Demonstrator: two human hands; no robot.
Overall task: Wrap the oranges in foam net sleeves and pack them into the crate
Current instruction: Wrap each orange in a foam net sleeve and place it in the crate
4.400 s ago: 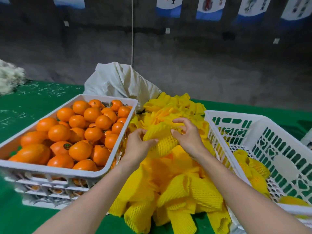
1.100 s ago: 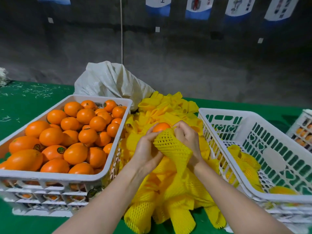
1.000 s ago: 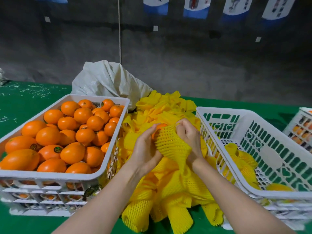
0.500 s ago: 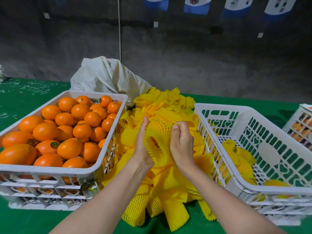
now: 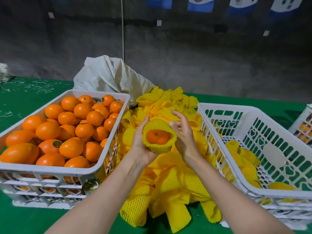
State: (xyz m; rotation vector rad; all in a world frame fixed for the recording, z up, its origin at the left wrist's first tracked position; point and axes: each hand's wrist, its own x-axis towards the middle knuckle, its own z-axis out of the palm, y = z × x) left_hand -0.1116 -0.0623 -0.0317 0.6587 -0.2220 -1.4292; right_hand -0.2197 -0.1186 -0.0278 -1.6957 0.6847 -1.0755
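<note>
Many loose sleeves (image 5: 172, 181) lie between orange crate (image 5: 50, 170) and packing crate (image 5: 273, 154).

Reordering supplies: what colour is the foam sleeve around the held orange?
Yellow, net-patterned foam sleeve; clearest in the head view.

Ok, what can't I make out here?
All head view:
- Far end of the orange: hidden by the foam sleeve and left hand.
- Whether the right hand touches the sleeve: too close to tell.
- Count in the right crate: near wall hides it.
- The far-right crate: cut off by the frame edge.
</note>
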